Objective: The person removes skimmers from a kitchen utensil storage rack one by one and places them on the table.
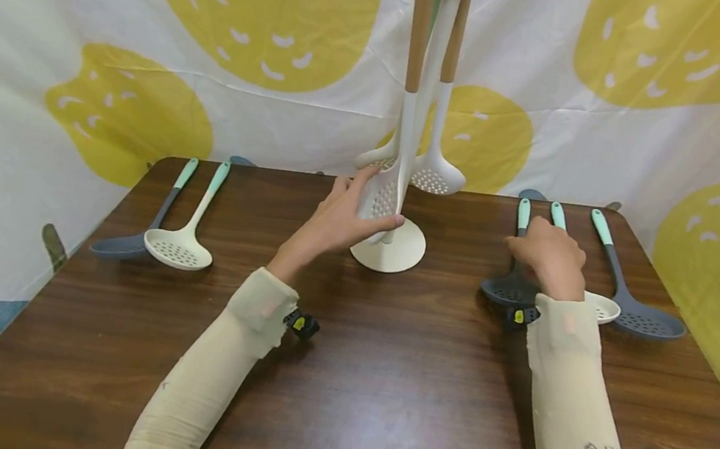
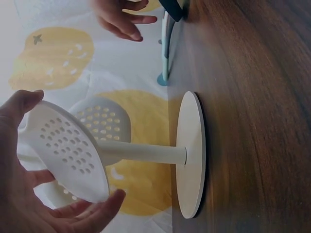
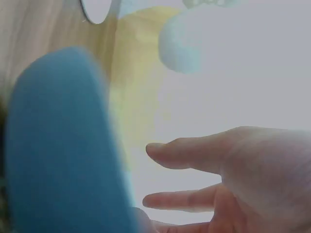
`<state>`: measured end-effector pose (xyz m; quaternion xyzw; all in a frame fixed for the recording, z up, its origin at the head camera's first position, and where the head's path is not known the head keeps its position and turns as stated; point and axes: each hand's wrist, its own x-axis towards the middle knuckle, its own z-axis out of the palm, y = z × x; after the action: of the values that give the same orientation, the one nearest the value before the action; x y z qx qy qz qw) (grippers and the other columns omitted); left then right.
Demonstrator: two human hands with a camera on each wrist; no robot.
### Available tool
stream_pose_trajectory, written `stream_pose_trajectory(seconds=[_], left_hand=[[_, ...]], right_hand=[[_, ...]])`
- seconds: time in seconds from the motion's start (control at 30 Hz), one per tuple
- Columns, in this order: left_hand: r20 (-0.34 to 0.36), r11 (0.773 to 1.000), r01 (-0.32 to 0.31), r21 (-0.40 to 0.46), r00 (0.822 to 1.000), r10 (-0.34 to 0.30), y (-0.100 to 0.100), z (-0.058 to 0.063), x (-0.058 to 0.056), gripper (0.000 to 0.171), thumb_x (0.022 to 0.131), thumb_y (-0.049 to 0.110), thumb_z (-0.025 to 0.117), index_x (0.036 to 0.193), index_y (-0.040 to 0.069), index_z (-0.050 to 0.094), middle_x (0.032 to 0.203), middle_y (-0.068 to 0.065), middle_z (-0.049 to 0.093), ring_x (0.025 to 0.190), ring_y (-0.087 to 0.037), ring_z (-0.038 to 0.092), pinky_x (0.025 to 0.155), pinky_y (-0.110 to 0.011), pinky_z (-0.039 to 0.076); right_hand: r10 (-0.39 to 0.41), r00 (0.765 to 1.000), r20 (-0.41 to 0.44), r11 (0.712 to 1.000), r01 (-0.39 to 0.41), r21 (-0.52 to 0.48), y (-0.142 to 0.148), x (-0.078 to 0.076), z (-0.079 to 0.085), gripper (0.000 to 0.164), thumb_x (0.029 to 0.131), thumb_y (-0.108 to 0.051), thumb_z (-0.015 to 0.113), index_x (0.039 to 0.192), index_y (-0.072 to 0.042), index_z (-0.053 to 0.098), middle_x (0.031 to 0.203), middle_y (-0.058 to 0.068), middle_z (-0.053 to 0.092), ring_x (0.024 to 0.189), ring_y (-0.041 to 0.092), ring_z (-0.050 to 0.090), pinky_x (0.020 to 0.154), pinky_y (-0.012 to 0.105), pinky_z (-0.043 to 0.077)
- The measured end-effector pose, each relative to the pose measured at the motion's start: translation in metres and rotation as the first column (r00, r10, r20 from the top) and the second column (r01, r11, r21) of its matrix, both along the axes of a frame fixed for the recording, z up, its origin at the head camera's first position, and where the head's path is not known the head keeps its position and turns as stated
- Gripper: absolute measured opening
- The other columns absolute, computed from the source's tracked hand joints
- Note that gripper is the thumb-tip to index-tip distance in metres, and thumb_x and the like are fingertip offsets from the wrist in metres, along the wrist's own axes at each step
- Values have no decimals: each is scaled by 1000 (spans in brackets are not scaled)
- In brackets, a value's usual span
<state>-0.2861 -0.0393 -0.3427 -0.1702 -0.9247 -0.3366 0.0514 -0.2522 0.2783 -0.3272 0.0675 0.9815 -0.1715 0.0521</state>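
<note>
My left hand [image 1: 341, 215] is curled about the perforated head of a white slotted turner [image 2: 68, 143] with a wooden handle [image 1: 420, 31]. In the left wrist view its thumb lies along one edge and the fingers along the other. The turner hangs from a white utensil stand [image 1: 407, 248]. My right hand [image 1: 547, 249] hovers over the right-hand row, near the handle of a dark grey skimmer [image 1: 509, 290] and partly covering a white skimmer [image 1: 602, 308]. The right wrist view shows the right thumb and fingers [image 3: 180, 199] stretched out around nothing, beside a blurred blue-grey surface.
Right of that row lies a dark grey slotted utensil [image 1: 645, 320]. On the left of the wooden table [image 1: 353, 401] lie another white skimmer [image 1: 179, 248] and a dark grey one [image 1: 120, 247]. A second white skimmer [image 1: 435, 177] hangs on the stand. A patterned cloth [image 1: 264, 132] rises behind.
</note>
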Motion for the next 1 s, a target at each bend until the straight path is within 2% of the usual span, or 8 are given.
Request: stream_pose_trajectory(seconds=[0.1,0.2,0.33,0.53,0.7,0.8,0.83,1.0], left_hand=[[-12,1000,3,-2,1000,-3,1,0,0,103,65,82,55,151,34,23,132,-10,35,102,-21,48,82,-39,42],[-31,1000,6,-7,1000,-6,1,-1,-1,101,66,81,55,150,33,26,131,-9,36,102,-20,47,82,-39,42],[-54,1000,1,-10,999,-2,2,-2,-1,99,66,81,54,149,34,27,130,-8,38,100,-20,47,80,-40,42],[-86,1000,3,1,996,-3,2,-4,-2,97,67,80,55,148,33,30,129,-8,39,100,-20,46,79,-40,41],[-103,1000,1,12,995,0,2,-5,-2,95,68,79,56,148,32,32,132,-8,39,103,-20,45,81,-40,40],[-108,1000,7,26,994,-4,1,-4,-2,94,69,78,56,147,31,33,130,-7,40,103,-22,46,80,-40,40],[-110,1000,7,29,994,-4,1,-4,-2,94,69,78,56,147,31,33,130,-7,41,102,-22,47,79,-39,40],[-138,999,7,44,990,-1,1,-4,-2,92,70,76,57,147,32,34,126,-7,43,101,-22,48,78,-37,40]], right_hand=[[19,1000,1,1000,-19,-3,-3,2,5,47,95,-44,48,109,0,54,84,15,59,73,33,56,74,59,37],[43,999,-5,999,-43,-4,-5,3,9,54,95,-48,47,119,0,51,91,15,57,71,32,57,69,55,39],[73,997,-27,997,-73,-23,-8,3,11,59,95,-48,47,129,0,46,88,14,59,64,28,58,60,46,41],[99,990,-105,994,-103,-28,-15,1,12,62,95,-47,47,138,-1,41,98,15,60,79,31,58,66,53,42],[94,984,-150,993,-104,-61,-20,-1,13,65,95,-53,44,140,-7,41,75,11,60,64,27,56,59,43,41],[90,974,-208,991,-108,-74,-22,-2,13,64,95,-54,42,140,-8,42,70,9,59,63,25,55,59,43,40],[88,969,-230,991,-108,-75,-23,-1,14,63,95,-53,42,139,-7,43,72,9,60,64,26,55,60,44,41],[58,940,-337,989,-101,-112,-26,-1,16,59,96,-50,42,139,-10,44,100,11,66,79,29,58,67,49,42]])
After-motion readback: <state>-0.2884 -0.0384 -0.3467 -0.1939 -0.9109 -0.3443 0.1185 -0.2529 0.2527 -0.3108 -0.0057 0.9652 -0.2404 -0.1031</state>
